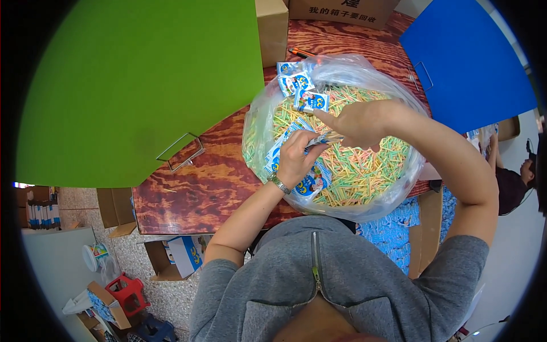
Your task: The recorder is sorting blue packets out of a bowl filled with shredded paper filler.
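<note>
A large clear plastic bag (336, 214), its mouth spread wide, is filled with thin pastel sticks (364, 179) in green, yellow and pink. My left hand (297, 157) pinches a small blue-and-white packet (327, 138) between thumb and fingers above the sticks. Beside it, my right hand (362, 126) is curled with its index finger stretched toward another packet (312, 101); whatever its folded fingers hold is hidden. More such packets lie along the bag's left side, including one packet (312, 181) below my left hand and another packet (296, 84) near the far rim.
A green board (142, 85) with a wire handle stands at the left, a blue board (467, 62) at the right. Cardboard boxes (342, 12) sit at the table's far edge. An orange pen-like tool (300, 52) lies behind the bag. Another person (513, 182) is at far right.
</note>
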